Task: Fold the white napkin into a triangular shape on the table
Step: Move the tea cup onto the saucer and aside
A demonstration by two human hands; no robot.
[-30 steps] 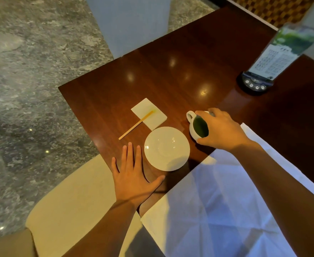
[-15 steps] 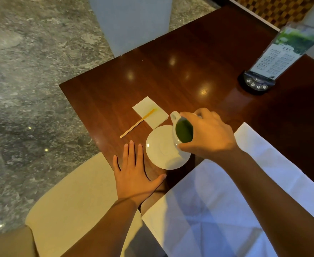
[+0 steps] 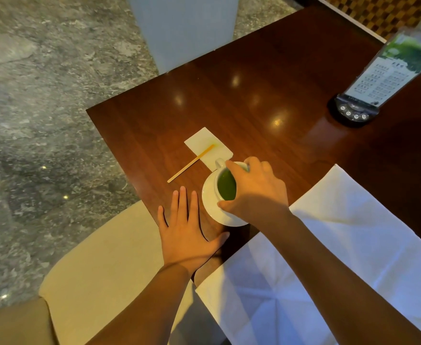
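White napkin [image 3: 353, 245] lies spread flat on the table [image 3: 266, 78], unfolded, its long axis running from seven to one o'clock, at four o'clock of the right hand [image 3: 256, 192], the nearer one. That hand grips a cup [image 3: 225, 184] of green liquid on its saucer [image 3: 211, 207]. Left hand [image 3: 187, 232] rests flat, fingers spread, holding nothing.

cup [image 3: 225, 185] on saucer [image 3: 210, 204], napkin [image 3: 341, 245] right, stirrer [image 3: 190, 163] left
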